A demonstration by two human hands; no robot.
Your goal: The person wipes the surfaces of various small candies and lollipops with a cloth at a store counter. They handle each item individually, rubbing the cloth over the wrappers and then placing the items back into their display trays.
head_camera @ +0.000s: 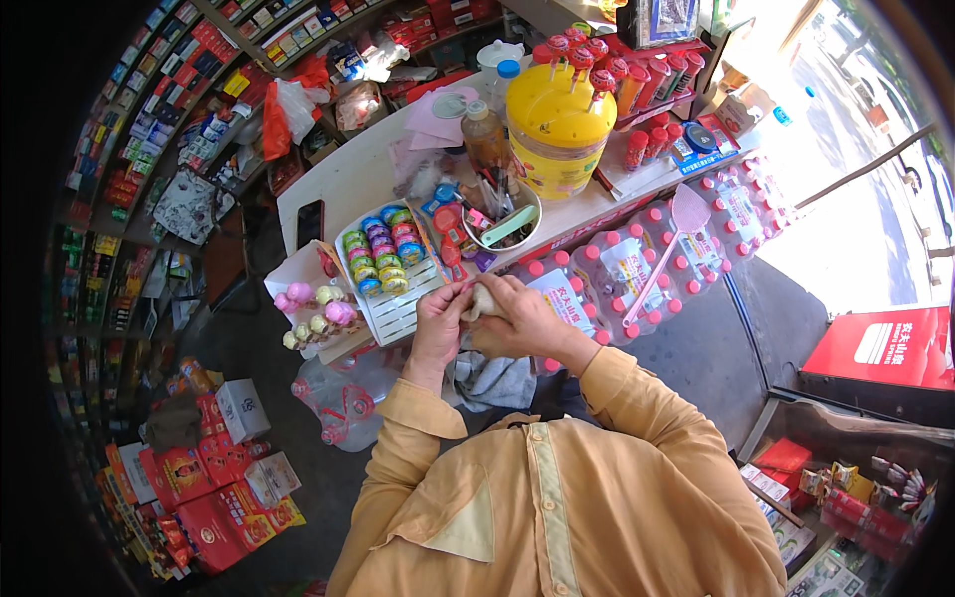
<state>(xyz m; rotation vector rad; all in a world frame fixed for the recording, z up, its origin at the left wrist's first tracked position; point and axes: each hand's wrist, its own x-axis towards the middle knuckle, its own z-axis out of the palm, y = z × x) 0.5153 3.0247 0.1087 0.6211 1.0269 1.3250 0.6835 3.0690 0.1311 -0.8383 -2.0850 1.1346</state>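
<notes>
In front of my chest both hands meet at the counter's front edge. My right hand (522, 317) is closed on a bunched beige cloth (485, 304). The fingertips of my left hand (439, 317) are pinched together against it, around a small pinkish item (468, 286) mostly hidden by the fingers. A grey towel (494, 380) hangs below my hands. Just beyond them stands a white bowl (536, 224) of odds and ends, including a pale green-handled tool (510, 225). Left of it, a white slotted tray (403, 306) holds rows of small colourful round packs (384, 250).
Shrink-wrapped bottles (627, 261) line the counter front, with a pink fly swatter (664, 254) on top. A yellow lollipop tub (561, 134) and a phone (310, 222) are on the counter (336, 168). Red boxes (213, 526) are stacked at lower left; a glass case (843, 433) stands at right.
</notes>
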